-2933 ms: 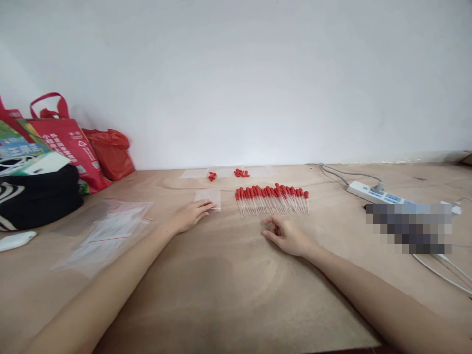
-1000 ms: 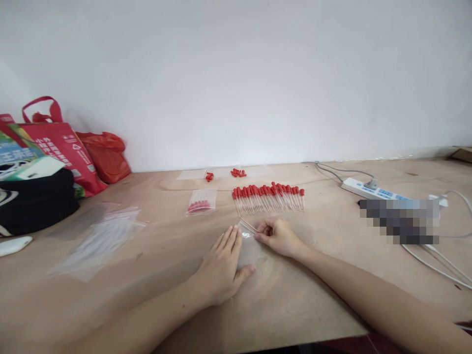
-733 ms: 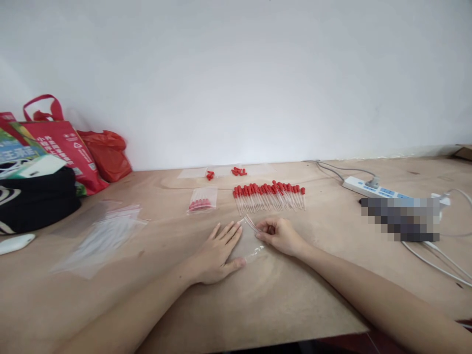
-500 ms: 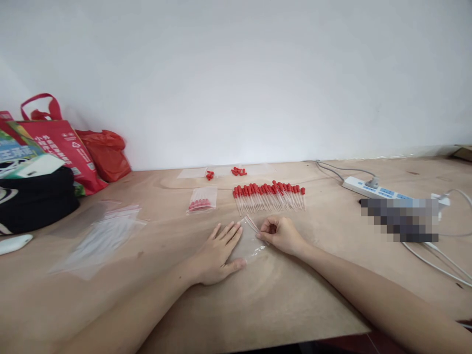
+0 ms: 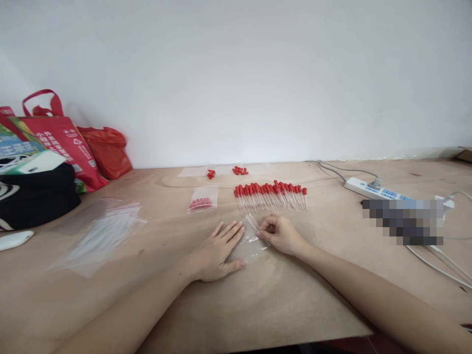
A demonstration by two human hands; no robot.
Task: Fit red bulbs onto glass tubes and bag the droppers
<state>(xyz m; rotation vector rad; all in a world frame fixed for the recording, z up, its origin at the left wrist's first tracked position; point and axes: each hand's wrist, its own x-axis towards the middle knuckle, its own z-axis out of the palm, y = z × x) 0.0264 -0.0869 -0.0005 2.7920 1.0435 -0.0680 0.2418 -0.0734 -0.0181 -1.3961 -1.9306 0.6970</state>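
A small clear zip bag (image 5: 250,242) lies on the wooden table (image 5: 236,305) between my hands. My left hand (image 5: 217,248) rests flat on its left side, fingers stretched out. My right hand (image 5: 280,233) pinches the bag's right edge near its red-lined mouth. Just beyond, a row of several clear droppers with red bulbs (image 5: 271,195) lies side by side. A filled small bag with red-bulbed droppers (image 5: 203,199) sits left of that row.
A stack of empty clear bags (image 5: 103,233) lies at the left. Loose red bulbs (image 5: 240,171) sit by the wall. Red shopping bags (image 5: 70,140) and a black bag (image 5: 37,194) stand far left. A white power strip (image 5: 376,191) with cables lies at the right.
My left hand came from the far small bag to an empty bag in front of me and flattened on it. My right hand pinched that bag's edge; both have stayed nearly still since.
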